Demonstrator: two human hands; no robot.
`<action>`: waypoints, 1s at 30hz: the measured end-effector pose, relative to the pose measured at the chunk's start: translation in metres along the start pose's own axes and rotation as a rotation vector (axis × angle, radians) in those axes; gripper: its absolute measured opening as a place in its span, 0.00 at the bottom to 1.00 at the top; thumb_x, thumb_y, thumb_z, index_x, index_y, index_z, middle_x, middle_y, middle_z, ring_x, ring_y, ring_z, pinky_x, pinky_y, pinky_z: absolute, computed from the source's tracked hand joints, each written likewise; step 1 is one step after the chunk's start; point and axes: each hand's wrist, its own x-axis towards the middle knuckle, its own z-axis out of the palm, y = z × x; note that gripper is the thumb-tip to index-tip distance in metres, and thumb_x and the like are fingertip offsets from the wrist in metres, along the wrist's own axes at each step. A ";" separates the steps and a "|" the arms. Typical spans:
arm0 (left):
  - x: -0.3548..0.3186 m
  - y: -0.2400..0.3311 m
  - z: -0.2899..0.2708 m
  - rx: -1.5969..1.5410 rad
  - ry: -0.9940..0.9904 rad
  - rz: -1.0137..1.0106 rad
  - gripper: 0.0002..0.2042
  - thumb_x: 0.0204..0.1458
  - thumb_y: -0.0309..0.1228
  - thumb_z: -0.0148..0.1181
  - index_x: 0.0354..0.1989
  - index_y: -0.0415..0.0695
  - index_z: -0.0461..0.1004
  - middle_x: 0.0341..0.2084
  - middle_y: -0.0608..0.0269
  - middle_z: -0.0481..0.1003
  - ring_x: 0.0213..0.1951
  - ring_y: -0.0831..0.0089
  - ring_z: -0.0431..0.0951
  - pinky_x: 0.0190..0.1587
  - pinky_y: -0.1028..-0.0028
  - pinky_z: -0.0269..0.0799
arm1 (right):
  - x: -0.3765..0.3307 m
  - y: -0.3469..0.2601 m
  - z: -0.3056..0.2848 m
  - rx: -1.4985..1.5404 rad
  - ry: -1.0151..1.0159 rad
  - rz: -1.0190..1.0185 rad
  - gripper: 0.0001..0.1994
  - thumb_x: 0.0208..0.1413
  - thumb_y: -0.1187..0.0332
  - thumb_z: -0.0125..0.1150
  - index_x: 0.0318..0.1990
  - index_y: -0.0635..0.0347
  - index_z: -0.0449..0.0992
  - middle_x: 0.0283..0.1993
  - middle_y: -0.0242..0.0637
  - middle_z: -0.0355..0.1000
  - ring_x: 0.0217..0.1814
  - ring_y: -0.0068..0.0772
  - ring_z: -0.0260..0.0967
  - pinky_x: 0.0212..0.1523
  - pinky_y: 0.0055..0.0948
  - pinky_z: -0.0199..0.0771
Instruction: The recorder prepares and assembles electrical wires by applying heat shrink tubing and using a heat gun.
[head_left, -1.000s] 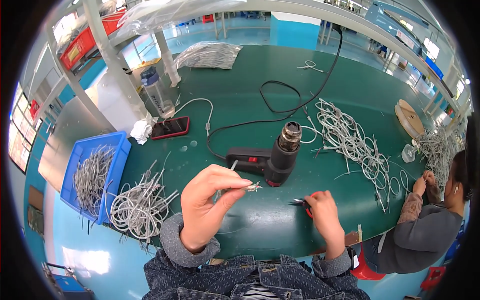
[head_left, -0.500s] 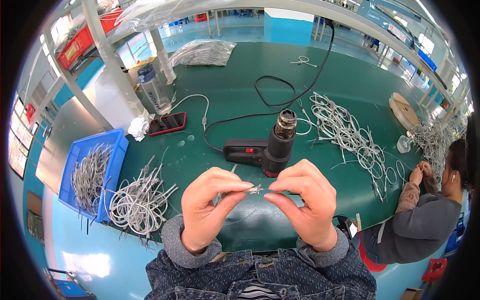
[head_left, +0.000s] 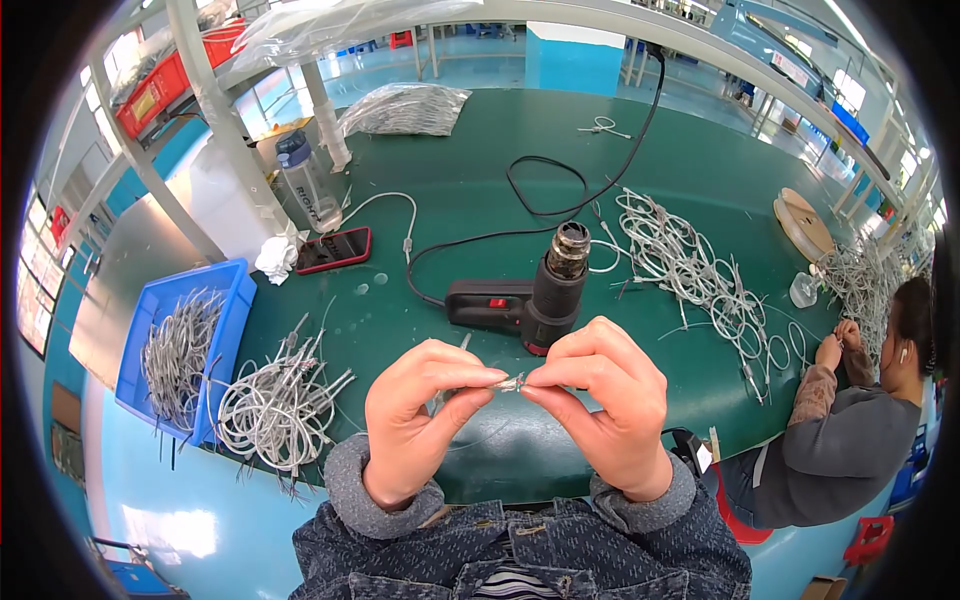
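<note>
My left hand (head_left: pixel 418 412) and my right hand (head_left: pixel 605 400) meet above the near edge of the green table (head_left: pixel 470 210). Between their fingertips they pinch the end of a thin grey cable (head_left: pixel 508 382); its small metal tip shows between the thumbs. The rest of the cable hangs behind my left hand. Just beyond my hands a black heat gun (head_left: pixel 530 295) lies on the table, nozzle pointing away from me, its black cord (head_left: pixel 545 190) looping toward the far side.
A bundle of grey cables (head_left: pixel 275 405) lies at my left beside a blue bin (head_left: pixel 180 345) holding more. A long spread of cables (head_left: pixel 700 270) runs at the right. A phone (head_left: pixel 333 250), a water bottle (head_left: pixel 300 180) and a tape roll (head_left: pixel 800 222) stand further off. Another person (head_left: pixel 850 430) works at the right.
My right hand has come up from the table's right side to meet my left hand and now pinches the cable's tip with it. The left hand kept hold of the cable.
</note>
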 end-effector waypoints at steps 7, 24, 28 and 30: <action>-0.001 0.001 0.002 -0.003 0.009 -0.008 0.09 0.42 0.17 0.62 0.33 0.40 0.77 0.28 0.60 0.75 0.31 0.71 0.74 0.32 0.76 0.68 | -0.002 0.002 0.001 0.035 0.007 -0.004 0.13 0.33 0.80 0.70 0.29 0.61 0.74 0.25 0.36 0.69 0.25 0.30 0.65 0.23 0.24 0.62; -0.003 0.003 0.005 0.003 0.034 0.010 0.09 0.42 0.17 0.63 0.33 0.41 0.77 0.28 0.60 0.75 0.30 0.72 0.74 0.30 0.77 0.67 | -0.004 -0.004 0.000 -0.033 0.025 -0.018 0.12 0.32 0.81 0.69 0.29 0.61 0.76 0.26 0.35 0.69 0.25 0.30 0.63 0.23 0.25 0.60; -0.003 0.006 0.005 0.075 0.038 0.049 0.10 0.42 0.17 0.62 0.33 0.41 0.78 0.27 0.60 0.75 0.29 0.72 0.73 0.30 0.77 0.67 | -0.004 -0.005 0.000 -0.034 0.023 -0.024 0.12 0.32 0.82 0.67 0.29 0.62 0.75 0.26 0.36 0.69 0.24 0.30 0.63 0.22 0.25 0.60; -0.003 0.006 0.006 0.148 0.045 0.082 0.10 0.42 0.17 0.63 0.33 0.41 0.78 0.27 0.61 0.74 0.29 0.71 0.73 0.30 0.77 0.67 | -0.004 -0.005 0.000 -0.037 0.012 -0.028 0.12 0.32 0.83 0.66 0.29 0.62 0.75 0.26 0.36 0.69 0.24 0.31 0.63 0.22 0.25 0.59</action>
